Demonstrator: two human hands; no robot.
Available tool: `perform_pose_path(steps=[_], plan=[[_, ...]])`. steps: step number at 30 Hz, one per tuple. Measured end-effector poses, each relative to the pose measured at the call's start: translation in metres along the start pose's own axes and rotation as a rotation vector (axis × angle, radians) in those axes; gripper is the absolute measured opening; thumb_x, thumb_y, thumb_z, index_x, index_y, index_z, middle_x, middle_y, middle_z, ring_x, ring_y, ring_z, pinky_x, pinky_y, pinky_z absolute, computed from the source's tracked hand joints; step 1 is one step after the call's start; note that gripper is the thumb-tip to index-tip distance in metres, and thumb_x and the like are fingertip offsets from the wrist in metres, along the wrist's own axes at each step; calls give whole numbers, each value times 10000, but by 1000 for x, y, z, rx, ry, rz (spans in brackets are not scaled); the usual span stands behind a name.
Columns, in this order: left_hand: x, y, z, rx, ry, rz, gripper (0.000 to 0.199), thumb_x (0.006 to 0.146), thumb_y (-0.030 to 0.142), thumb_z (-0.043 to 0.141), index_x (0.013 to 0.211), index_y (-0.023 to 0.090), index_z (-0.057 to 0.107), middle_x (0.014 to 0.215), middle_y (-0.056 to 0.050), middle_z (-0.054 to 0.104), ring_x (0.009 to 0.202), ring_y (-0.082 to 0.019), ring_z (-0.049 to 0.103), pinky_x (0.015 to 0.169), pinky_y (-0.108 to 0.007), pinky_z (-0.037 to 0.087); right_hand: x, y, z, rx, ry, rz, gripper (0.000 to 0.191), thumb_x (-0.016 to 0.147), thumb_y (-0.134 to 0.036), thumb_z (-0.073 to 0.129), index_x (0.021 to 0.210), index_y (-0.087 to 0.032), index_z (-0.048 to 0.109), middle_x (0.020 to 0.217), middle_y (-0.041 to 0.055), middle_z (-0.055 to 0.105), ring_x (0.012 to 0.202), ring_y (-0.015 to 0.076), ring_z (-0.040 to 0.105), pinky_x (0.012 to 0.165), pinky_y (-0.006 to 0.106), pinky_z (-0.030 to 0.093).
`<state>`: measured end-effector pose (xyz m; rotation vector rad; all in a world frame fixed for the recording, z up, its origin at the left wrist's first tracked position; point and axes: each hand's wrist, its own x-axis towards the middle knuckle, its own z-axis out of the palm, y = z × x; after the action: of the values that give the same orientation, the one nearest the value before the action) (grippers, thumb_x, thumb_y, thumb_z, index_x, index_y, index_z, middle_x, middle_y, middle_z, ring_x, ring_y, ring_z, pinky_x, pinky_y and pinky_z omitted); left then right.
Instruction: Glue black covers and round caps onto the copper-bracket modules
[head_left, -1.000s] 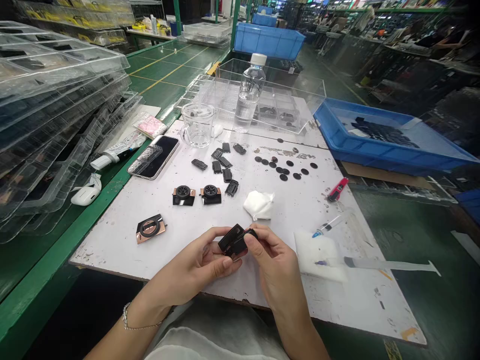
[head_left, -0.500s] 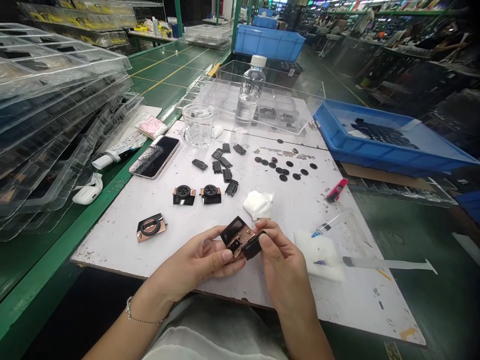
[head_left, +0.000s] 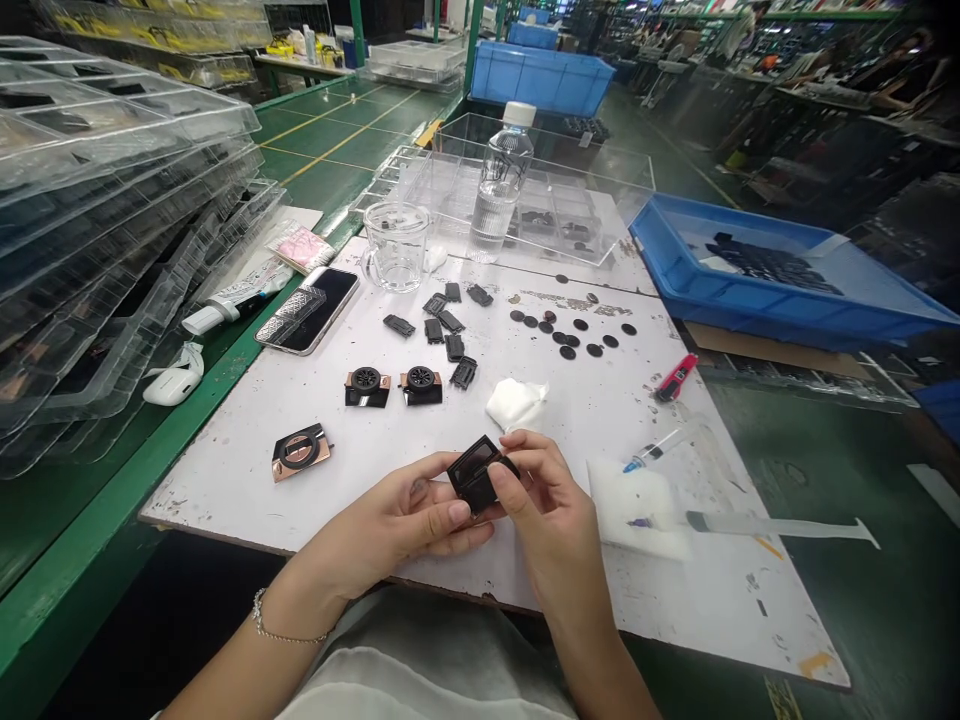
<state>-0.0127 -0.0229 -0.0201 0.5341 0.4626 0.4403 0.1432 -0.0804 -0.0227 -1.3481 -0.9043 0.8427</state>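
Near the front edge of the table, my left hand [head_left: 401, 510] is closed around a small black rectangular panel [head_left: 474, 458], thumb along its lower edge. My right hand [head_left: 555, 515] grips a flat black piece [head_left: 478, 489] that lies over the panel's lower part, with the thumb on top. The panel's copper-coloured face is now covered. Whether the two pieces are joined I cannot tell. To the left lie two copper-and-black plates with wheel-like discs [head_left: 366, 379] [head_left: 421, 380], and a third plate with a black ring [head_left: 301, 452]. A crumpled white tissue [head_left: 516, 402] sits just beyond my hands.
Several small black parts [head_left: 454, 347] and black discs [head_left: 568, 352] are scattered mid-table. A glass cup [head_left: 397, 250], a bottle [head_left: 499, 190] and a phone [head_left: 307, 312] stand or lie behind. At right are a red cutter [head_left: 676, 379], syringes [head_left: 772, 527] on white foam [head_left: 652, 500], and a blue tray [head_left: 750, 315].
My right hand has moved slightly left and swung the black piece down over the copper-coloured face of the panel. My left hand has stayed nearly in place.
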Motion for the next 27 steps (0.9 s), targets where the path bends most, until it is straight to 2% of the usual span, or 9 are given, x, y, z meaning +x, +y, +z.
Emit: perform_pose_path(steps=[4, 8, 12, 15, 21, 24, 27], plan=[[1, 2, 1, 13, 3, -1, 366, 862, 128, 683, 1201, 266, 673, 857, 16, 707, 969, -133, 683, 996, -336, 510, -3, 2, 3, -83, 61, -74, 90, 846, -303, 712, 844, -249, 640, 1080, 25, 509, 1101, 168, 522, 855, 231, 492], [0, 3, 2, 49, 39, -26, 351, 825, 170, 729, 1167, 233, 687, 961, -21, 721, 985, -161, 677, 969, -339, 525, -4, 5, 4, 13, 94, -64, 238, 801, -276, 757, 929, -262, 557, 1141, 8, 497, 961, 143, 565, 847, 272, 498], [-1, 4, 4, 90, 84, -37, 372, 796, 188, 757, 1159, 217, 682, 1048, -50, 715, 1047, -205, 658, 967, -382, 530, -4, 3, 1, -9, 39, 51, 285, 793, -353, 761, 1004, -247, 601, 957, 14, 590, 866, 165, 586, 761, 276, 511], [-2, 4, 7, 128, 77, -11, 384, 797, 190, 755, 1170, 223, 671, 1002, -44, 719, 1052, -208, 654, 971, -395, 527, -6, 0, -3, -38, -15, 112, 250, 791, -388, 761, 940, -231, 636, 818, 0, 606, 776, 162, 580, 713, 273, 498], [2, 1, 15, 220, 59, 20, 313, 838, 221, 717, 1146, 212, 663, 1045, -45, 717, 1001, -166, 659, 935, -331, 538, -9, -1, -4, 54, -55, 57, 158, 827, -318, 739, 828, -232, 606, 774, -30, 559, 733, 133, 535, 683, 247, 467], [6, -3, 16, 219, 164, 57, 288, 806, 252, 752, 1071, 187, 659, 919, -21, 731, 912, -150, 678, 889, -296, 546, -11, 2, -2, 12, 10, -55, 133, 847, -234, 722, 846, -246, 589, 818, -35, 561, 790, 128, 555, 719, 244, 469], [10, -5, 20, 248, 288, 128, 228, 762, 288, 789, 871, 160, 635, 725, 11, 715, 765, -132, 685, 809, -265, 551, -14, 3, -3, -193, 138, -315, 207, 831, -127, 719, 926, -257, 588, 919, -13, 581, 880, 146, 573, 758, 272, 488]])
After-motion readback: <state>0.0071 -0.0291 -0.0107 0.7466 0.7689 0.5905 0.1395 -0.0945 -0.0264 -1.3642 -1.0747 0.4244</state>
